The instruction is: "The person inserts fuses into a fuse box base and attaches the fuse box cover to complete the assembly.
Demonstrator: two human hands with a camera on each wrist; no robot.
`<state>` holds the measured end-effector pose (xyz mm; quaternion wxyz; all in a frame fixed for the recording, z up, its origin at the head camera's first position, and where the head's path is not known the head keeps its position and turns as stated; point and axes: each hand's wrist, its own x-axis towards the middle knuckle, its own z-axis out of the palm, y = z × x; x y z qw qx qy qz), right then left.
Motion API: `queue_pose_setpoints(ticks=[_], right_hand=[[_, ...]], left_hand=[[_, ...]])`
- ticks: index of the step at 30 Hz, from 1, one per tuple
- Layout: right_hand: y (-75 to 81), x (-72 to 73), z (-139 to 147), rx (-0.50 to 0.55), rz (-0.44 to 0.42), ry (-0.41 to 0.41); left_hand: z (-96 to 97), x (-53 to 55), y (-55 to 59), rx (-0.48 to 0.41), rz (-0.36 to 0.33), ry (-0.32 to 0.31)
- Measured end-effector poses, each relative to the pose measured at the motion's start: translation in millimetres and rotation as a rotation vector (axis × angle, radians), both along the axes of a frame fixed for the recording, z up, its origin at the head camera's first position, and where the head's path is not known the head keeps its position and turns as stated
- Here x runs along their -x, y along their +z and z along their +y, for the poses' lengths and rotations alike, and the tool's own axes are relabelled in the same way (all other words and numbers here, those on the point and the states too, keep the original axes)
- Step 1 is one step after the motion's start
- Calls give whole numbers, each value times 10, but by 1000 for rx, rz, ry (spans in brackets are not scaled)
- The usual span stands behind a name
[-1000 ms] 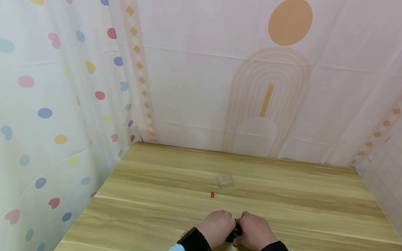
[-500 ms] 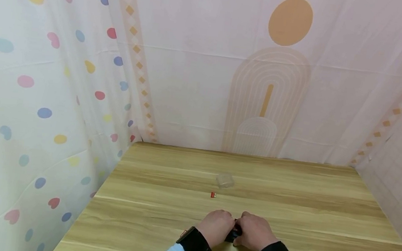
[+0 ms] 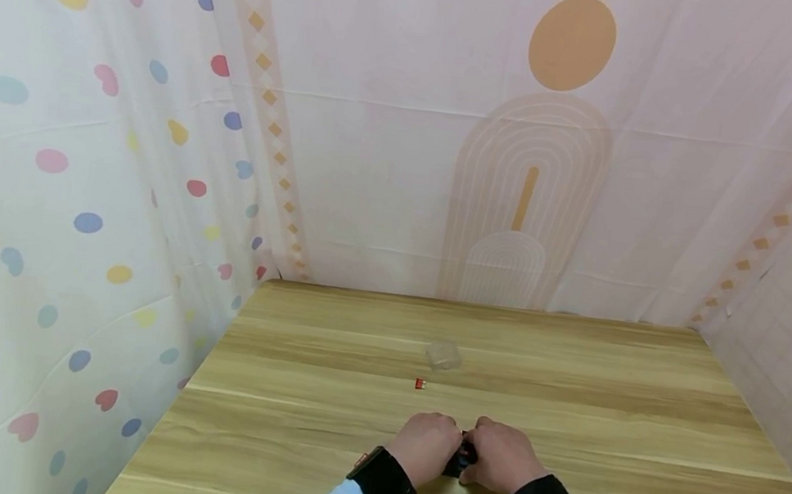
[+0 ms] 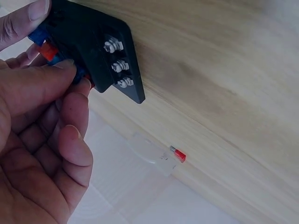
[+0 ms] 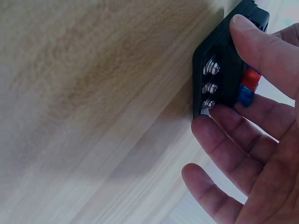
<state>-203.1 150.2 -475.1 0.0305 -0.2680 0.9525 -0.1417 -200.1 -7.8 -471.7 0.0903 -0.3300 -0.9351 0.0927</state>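
Note:
Both hands meet over a black fuse block (image 4: 100, 53) close above the table. Three screw terminals (image 5: 211, 87) line one side of it, and red (image 5: 252, 78) and blue blade fuses sit along its other side. My right hand (image 3: 505, 457) grips the block, thumb on its top face and fingers beneath. With thumb and forefinger, my left hand (image 3: 427, 447) pinches a blue blade fuse (image 4: 78, 76) at the block, its remaining fingers curled. In the head view the hands hide most of the block.
A loose red blade fuse (image 3: 419, 383) lies on the wooden table (image 3: 605, 413) beyond the hands. Behind it rests a clear plastic cover (image 3: 443, 356). Patterned curtains (image 3: 376, 170) hang along the table's back and sides.

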Motion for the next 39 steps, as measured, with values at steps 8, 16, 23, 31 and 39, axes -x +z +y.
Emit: queue_pose_setpoints(ticks=[8,16,23,31,39], right_hand=[[2,-1,2,-1,4,8],[-12,10,9,-3,5,16],[-25,12,14,10,4,16],[-11,7,2,4,-4,6],[-4,-3,-1,10,-12,0]], left_hand=[[6,10,21,8,-13,7],[20,10,19,4,-4,10],[10,32,2,2,-26,14],[-2,14,0,-1,-15,10],[-22,14,-4,-4,-13,2]])
